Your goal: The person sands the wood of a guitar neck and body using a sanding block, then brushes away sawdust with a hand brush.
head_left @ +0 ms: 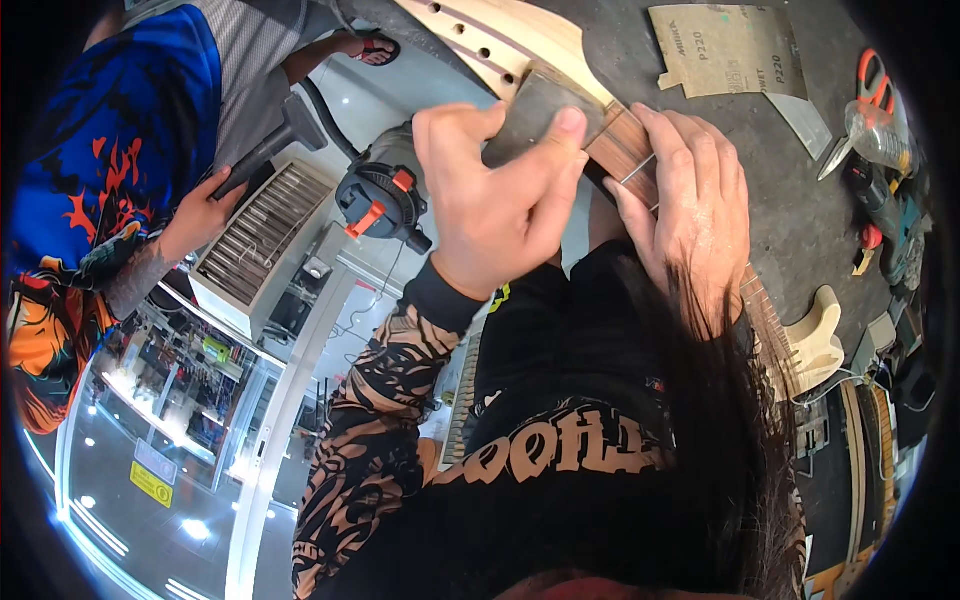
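Note:
A guitar neck with a pale wooden headstock [530, 35] and a brown fretboard [622, 150] runs diagonally across the upper middle. Several dark round holes line the headstock. My left hand [500, 200] pinches a flat grey piece of sandpaper [540, 118] with a brown edge, thumb on top. It lies over the base of the headstock, beside the fretboard's end. Whether a block is inside it, I cannot tell. Closed around the neck is my right hand [692, 190], its fingers across the fretboard just below the sandpaper. The neck's underside is hidden.
A brown-backed sandpaper sheet [728, 50] lies on the dark worktable [650, 70]. Red-handled scissors [875, 85] and a pale guitar body [818, 345] are at the right. At left, another person's hand [195, 215] holds a vacuum nozzle [270, 145] near a black-and-red vacuum [380, 200].

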A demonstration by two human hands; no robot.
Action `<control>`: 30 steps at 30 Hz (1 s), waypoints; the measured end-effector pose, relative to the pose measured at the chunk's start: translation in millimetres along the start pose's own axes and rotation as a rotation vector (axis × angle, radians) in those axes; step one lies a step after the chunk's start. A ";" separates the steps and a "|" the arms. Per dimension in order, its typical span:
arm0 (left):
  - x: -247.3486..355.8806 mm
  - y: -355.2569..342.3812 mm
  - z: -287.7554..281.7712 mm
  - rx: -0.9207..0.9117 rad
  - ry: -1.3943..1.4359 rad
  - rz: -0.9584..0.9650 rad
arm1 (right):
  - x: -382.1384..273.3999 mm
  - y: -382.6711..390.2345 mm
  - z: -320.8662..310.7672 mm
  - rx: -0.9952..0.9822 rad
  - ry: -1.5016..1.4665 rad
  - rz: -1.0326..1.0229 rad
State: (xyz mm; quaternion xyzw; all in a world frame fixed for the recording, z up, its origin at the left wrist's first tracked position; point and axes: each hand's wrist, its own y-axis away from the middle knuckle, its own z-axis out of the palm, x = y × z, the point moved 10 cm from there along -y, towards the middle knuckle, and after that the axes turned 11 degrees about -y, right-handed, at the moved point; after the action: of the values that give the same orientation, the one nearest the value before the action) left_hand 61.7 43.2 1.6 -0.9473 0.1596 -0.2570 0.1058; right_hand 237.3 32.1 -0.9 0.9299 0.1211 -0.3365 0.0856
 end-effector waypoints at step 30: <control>19.8 -28.1 8.6 0.021 0.029 0.090 | 6.2 1.4 -0.6 -0.026 -0.075 0.026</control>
State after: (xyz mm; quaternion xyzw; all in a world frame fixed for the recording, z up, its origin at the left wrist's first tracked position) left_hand 89.3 63.2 11.2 -0.9341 0.2009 -0.2673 0.1251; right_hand 242.7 31.9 -4.3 0.9169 0.1101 -0.3686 0.1065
